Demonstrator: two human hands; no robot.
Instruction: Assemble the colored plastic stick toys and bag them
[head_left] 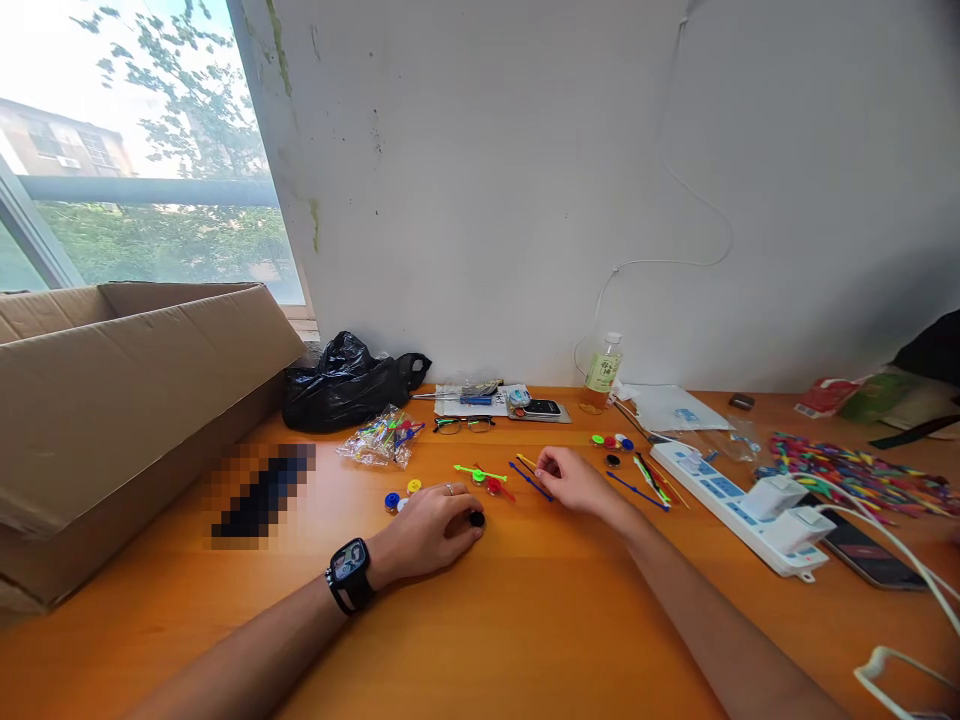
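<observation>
Steadying it, likely, my left fingers pinch a black disc near the green arrow; right fingers: I can't tell.

Dark thing, left side of worktop: pixelated out, can't ID. White disc mostly behind left hand; black disc part-covered by its fingers. Can't tell if right fingers grip the yellow stick. Box cut by left edge, left forearm and right forearm by bottom.
</observation>
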